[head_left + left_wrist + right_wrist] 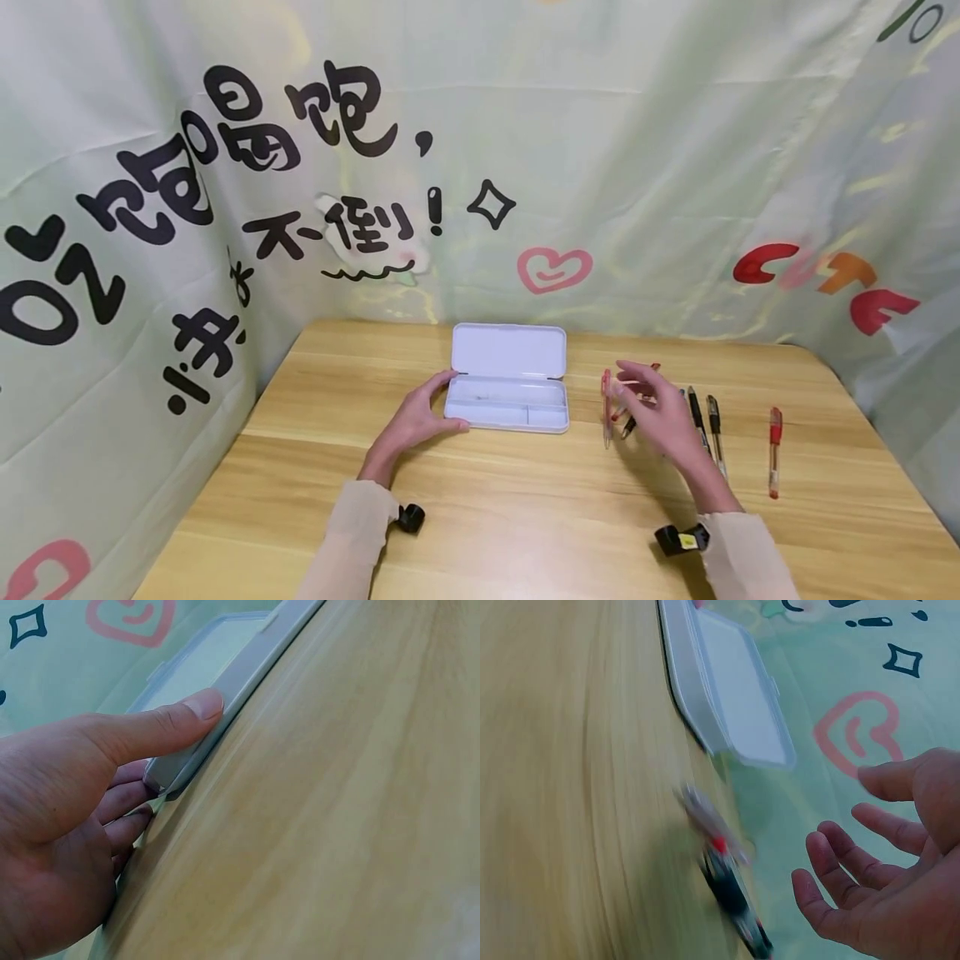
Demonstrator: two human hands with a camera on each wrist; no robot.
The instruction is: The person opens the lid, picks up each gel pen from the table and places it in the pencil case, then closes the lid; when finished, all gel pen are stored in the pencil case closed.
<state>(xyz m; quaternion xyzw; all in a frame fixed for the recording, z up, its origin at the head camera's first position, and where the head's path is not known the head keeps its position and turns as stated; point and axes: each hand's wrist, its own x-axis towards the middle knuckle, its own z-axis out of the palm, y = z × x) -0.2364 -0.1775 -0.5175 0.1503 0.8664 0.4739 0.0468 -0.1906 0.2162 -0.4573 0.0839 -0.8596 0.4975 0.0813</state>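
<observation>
A white pencil case (508, 350) stands on the table with its lid raised and its compartments showing. My left hand (415, 418) grips its left end, the thumb along the front wall and the fingers round the side, as the left wrist view shows. Over the pens to the right of the case hovers my right hand (663, 421), fingers spread and slightly bent, holding nothing. A red-topped clear pen (607, 408) lies left of that hand. Partly hidden beneath it are a black pen (628, 427) and another red one.
Two black-capped pens (715, 429) lie right of my right hand, partly behind the wrist. Farther right is a red-capped pen (775, 450). A printed cloth (637, 167) hangs behind the wooden table (510, 517) and along its sides.
</observation>
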